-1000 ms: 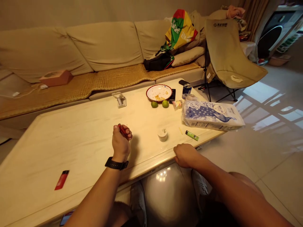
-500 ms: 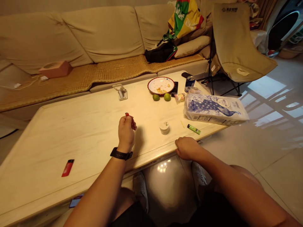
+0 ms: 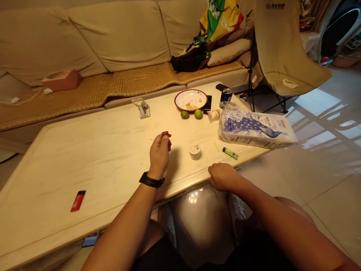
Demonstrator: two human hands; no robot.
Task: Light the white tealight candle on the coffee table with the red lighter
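Observation:
My left hand point(image 3: 160, 152), with a black watch on the wrist, is raised over the table point(image 3: 113, 150). Its fingers close around a small red lighter point(image 3: 165, 133), of which only the end shows above the thumb. At the table's near edge my right hand point(image 3: 222, 176) is closed on the edge, fingers curled on top. Just beyond it lie a green lighter point(image 3: 230, 153) and a thin yellow stick point(image 3: 216, 146). A small round white container point(image 3: 194, 152) stands between my two hands. Another red lighter point(image 3: 78, 201) lies apart at the left.
Toward the back are an oval plate point(image 3: 182, 104) with food scraps, two green limes point(image 3: 198, 114), a wrapped snack point(image 3: 213, 115), a blue can point(image 3: 226, 97) and a white stand point(image 3: 141, 108). A peacock-printed tissue pack point(image 3: 254, 128) overhangs the right edge. Behind stand a sofa point(image 3: 121, 37) and folding chair point(image 3: 284, 56).
My left hand has moved a little to the right and turned, showing the dark end of the red lighter. My right hand stays on the edge. The view has tilted slightly.

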